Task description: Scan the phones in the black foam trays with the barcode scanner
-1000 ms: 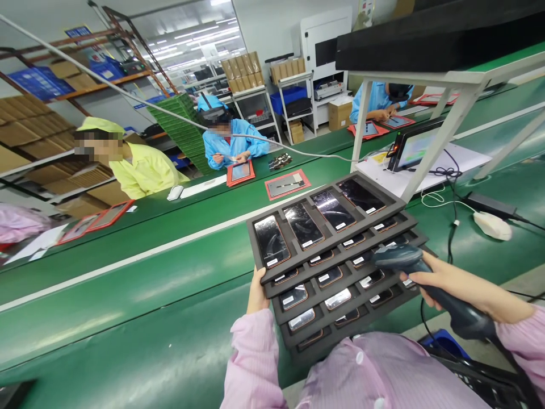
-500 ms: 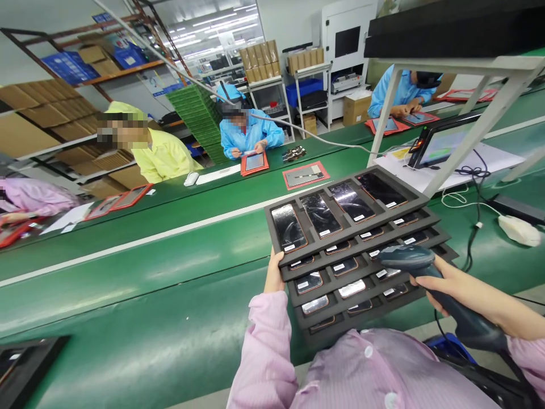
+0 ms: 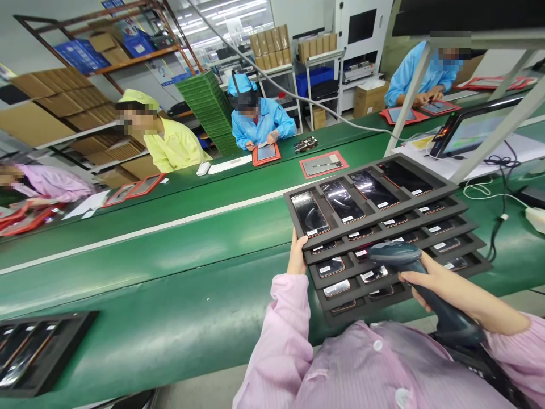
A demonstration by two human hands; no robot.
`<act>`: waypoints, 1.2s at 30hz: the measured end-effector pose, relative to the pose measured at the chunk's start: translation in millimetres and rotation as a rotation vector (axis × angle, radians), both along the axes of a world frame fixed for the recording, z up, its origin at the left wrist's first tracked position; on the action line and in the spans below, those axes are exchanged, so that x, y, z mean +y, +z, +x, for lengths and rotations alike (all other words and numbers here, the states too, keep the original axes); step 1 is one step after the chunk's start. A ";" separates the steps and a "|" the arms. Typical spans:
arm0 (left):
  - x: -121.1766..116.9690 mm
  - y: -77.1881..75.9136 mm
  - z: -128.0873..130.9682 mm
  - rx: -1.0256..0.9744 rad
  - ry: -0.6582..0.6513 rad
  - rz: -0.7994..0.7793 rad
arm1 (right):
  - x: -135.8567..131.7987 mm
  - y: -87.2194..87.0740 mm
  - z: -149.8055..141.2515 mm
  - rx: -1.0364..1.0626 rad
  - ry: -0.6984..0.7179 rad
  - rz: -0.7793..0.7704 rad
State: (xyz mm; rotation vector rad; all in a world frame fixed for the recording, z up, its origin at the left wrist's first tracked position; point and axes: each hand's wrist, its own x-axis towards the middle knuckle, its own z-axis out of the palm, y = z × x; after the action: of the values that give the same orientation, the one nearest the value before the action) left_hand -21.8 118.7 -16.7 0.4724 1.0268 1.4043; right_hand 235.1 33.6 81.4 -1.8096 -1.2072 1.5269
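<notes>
Two hands share the work in the head view: the left hand point(image 3: 297, 257) grips the corner of the stacked trays point(image 3: 385, 227) above the green tabletop point(image 3: 170, 267), while the right hand point(image 3: 430, 278) closes around the scanner point(image 3: 395, 254), aimed at phone labels; scanning looks underway, needing steady aim.

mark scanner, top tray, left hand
scanner point(image 3: 394, 254), head view, on its head.
top tray point(image 3: 438, 183), head view, on its right rim.
left hand point(image 3: 297, 258), head view, on its back.
</notes>
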 end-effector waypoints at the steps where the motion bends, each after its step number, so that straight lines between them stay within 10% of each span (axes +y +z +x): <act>1: 0.0 0.6 0.1 -0.005 -0.004 0.001 | -1.0 -1.6 0.2 -0.003 -0.008 0.002; 18: 3.5 -6.2 1.3 -0.037 0.002 -0.042 | -15.3 -11.8 -82.9 0.114 0.094 -0.150; 36: 2.1 -1.5 2.4 -0.040 0.003 -0.044 | -33.1 -14.8 -77.5 0.071 0.112 -0.145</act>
State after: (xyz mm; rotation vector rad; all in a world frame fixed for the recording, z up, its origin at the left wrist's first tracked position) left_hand -19.4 120.8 -18.2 0.4089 1.0245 1.3861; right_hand 157.6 0.5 66.5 -1.7874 -1.2098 1.7672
